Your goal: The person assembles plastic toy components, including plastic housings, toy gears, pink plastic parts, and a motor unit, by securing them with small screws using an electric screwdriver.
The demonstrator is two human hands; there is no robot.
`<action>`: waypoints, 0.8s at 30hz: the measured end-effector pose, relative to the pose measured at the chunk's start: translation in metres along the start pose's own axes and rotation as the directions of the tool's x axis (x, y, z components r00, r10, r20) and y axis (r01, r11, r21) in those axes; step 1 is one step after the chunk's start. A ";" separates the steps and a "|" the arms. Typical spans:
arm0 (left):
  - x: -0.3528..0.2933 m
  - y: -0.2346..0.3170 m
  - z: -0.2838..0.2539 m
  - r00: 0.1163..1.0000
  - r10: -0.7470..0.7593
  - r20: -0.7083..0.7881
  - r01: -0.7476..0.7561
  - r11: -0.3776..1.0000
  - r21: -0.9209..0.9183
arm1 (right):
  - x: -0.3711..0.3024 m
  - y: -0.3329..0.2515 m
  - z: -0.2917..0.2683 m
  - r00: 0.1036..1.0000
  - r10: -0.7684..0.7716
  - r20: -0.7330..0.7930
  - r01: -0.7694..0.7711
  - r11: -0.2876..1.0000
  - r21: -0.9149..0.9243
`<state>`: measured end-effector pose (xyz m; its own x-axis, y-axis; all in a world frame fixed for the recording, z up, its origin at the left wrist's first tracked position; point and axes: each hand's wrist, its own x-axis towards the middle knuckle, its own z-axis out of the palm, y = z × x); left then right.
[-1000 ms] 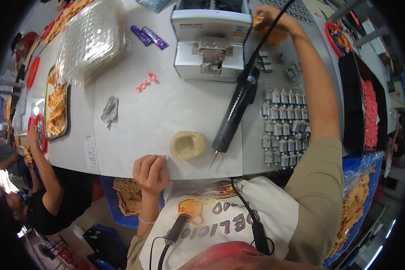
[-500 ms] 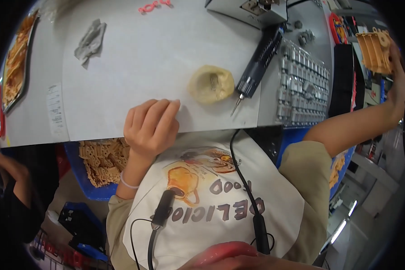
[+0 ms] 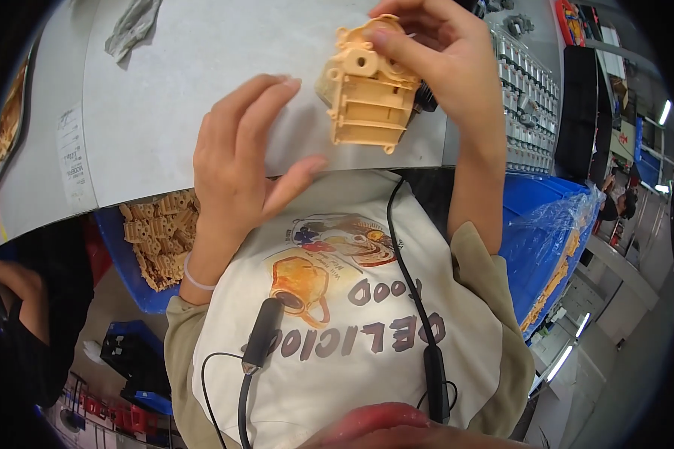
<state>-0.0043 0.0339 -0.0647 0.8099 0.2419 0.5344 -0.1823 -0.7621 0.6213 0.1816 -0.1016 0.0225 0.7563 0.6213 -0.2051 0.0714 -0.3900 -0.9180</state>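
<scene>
My right hand grips a pale orange moulded plastic housing by its upper end, fingers and thumb around the rounded part. The piece hangs over the worktable, its ribbed side showing. To its left, my left hand is raised near the table's front edge, fingers apart and holding nothing. Behind the housing a yellowish shallow cup is mostly hidden. The dark electric screwdriver shows only in part between the housing and my right wrist.
A clear tray of small metal parts lies on the table's right. Grey cloth lies at the far left. Below the table are a blue bin of orange plastic pieces and another blue bin with clear film. Another person's arm shows at left.
My right hand has swung in from the far right, bringing the plastic housing over the table. The left hand has opened from loosely curled fingers. The view has shifted somewhat.
</scene>
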 end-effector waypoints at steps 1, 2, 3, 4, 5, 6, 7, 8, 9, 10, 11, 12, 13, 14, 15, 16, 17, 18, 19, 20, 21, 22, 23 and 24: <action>0.003 0.002 -0.001 1.000 -0.021 -0.002 0.020 0.997 -0.068 | 0.000 0.005 0.002 0.996 -0.084 0.035 0.087 0.993 -0.078; 0.006 0.005 -0.001 0.999 -0.040 -0.002 0.039 0.990 -0.137 | 0.000 0.008 0.004 0.983 -0.165 0.076 0.175 0.973 -0.152; 0.011 0.008 0.000 0.999 -0.036 0.000 0.035 0.989 -0.141 | -0.001 0.008 0.008 0.982 -0.173 0.070 0.181 0.976 -0.124; 0.017 0.013 0.001 1.000 -0.003 0.027 0.006 0.993 -0.114 | -0.002 0.008 0.013 0.983 -0.173 0.064 0.180 0.976 -0.125; 0.021 0.017 0.003 0.998 0.030 0.056 -0.025 0.996 -0.089 | -0.003 0.009 0.017 0.976 -0.217 0.030 0.219 0.965 -0.142; 0.024 0.018 0.007 0.998 0.038 0.058 -0.032 0.995 -0.094 | -0.004 0.010 0.020 0.965 -0.261 -0.004 0.257 0.953 -0.160; 0.028 0.020 0.011 0.996 0.042 0.076 -0.034 0.994 -0.099 | -0.005 0.012 0.022 0.965 -0.261 -0.008 0.260 0.964 -0.054; 0.032 0.021 0.016 0.994 0.047 0.095 -0.037 0.994 -0.105 | -0.007 0.013 0.022 0.965 -0.260 -0.023 0.258 0.964 -0.059; 0.035 0.022 0.019 0.993 0.059 0.099 -0.048 0.992 -0.114 | -0.008 0.013 0.022 0.949 -0.312 -0.045 0.306 0.946 -0.111; 0.034 0.021 0.023 0.995 0.057 0.085 -0.050 0.996 -0.078 | -0.009 0.015 0.022 0.930 -0.363 -0.052 0.351 0.922 -0.161; 0.034 0.019 0.025 0.996 0.054 0.071 -0.051 0.998 -0.040 | -0.011 0.010 0.021 0.932 -0.353 -0.079 0.341 0.930 -0.137; 0.033 0.018 0.025 0.996 0.051 0.069 -0.048 0.998 -0.040 | -0.009 0.005 0.013 0.932 -0.353 -0.076 0.341 0.930 -0.137; 0.034 0.017 0.021 0.992 0.077 0.095 -0.079 0.997 0.017 | -0.012 -0.003 -0.005 0.879 -0.455 -0.139 0.401 0.866 -0.298; 0.036 0.017 0.020 0.987 0.102 0.124 -0.112 0.991 0.076 | -0.017 -0.005 -0.026 0.810 -0.558 -0.180 0.435 0.778 -0.453; 0.041 0.021 0.016 0.986 0.113 0.124 -0.122 0.991 0.063 | -0.020 -0.005 -0.058 0.836 -0.496 -0.234 0.383 0.834 -0.397; 0.041 0.021 0.014 0.982 0.110 0.153 -0.120 0.991 0.057 | -0.014 0.004 -0.092 0.859 -0.434 -0.271 0.342 0.881 -0.329; 0.042 0.019 0.013 0.978 0.103 0.184 -0.115 0.992 0.054 | -0.005 0.007 -0.123 0.850 -0.389 -0.355 0.225 0.877 -0.424; 0.043 0.017 0.012 0.979 0.101 0.179 -0.113 0.992 0.055 | 0.005 0.010 -0.154 0.825 -0.351 -0.443 0.094 0.858 -0.505; 0.044 0.015 0.009 0.976 0.112 0.189 -0.120 0.992 0.035 | 0.017 0.020 -0.189 0.833 -0.307 -0.461 0.036 0.861 -0.507; 0.045 0.014 0.008 0.972 0.127 0.198 -0.132 0.991 0.011 | 0.032 0.032 -0.218 0.835 -0.262 -0.484 -0.025 0.860 -0.509; 0.047 0.013 0.006 0.971 0.134 0.197 -0.138 0.990 0.004 | 0.045 0.044 -0.237 0.831 -0.264 -0.490 -0.030 0.858 -0.513; 0.047 0.012 0.005 0.968 0.138 0.212 -0.141 0.990 -0.002 | 0.059 0.057 -0.252 0.859 -0.262 -0.440 -0.126 0.725 -0.677; 0.047 0.011 0.004 0.965 0.133 0.224 -0.137 0.991 0.001 | 0.074 0.068 -0.261 0.890 -0.247 -0.384 -0.196 0.553 -0.810; 0.046 0.009 0.004 0.967 0.127 0.220 -0.132 0.991 0.006 | 0.088 0.075 -0.258 0.928 -0.098 -0.360 -0.233 0.600 -0.765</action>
<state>0.0333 0.0357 -0.0366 0.8829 0.0048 0.4696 -0.2841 -0.7908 0.5421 0.4213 -0.2519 0.0238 0.9288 0.3700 0.0220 0.3639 -0.8991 -0.2435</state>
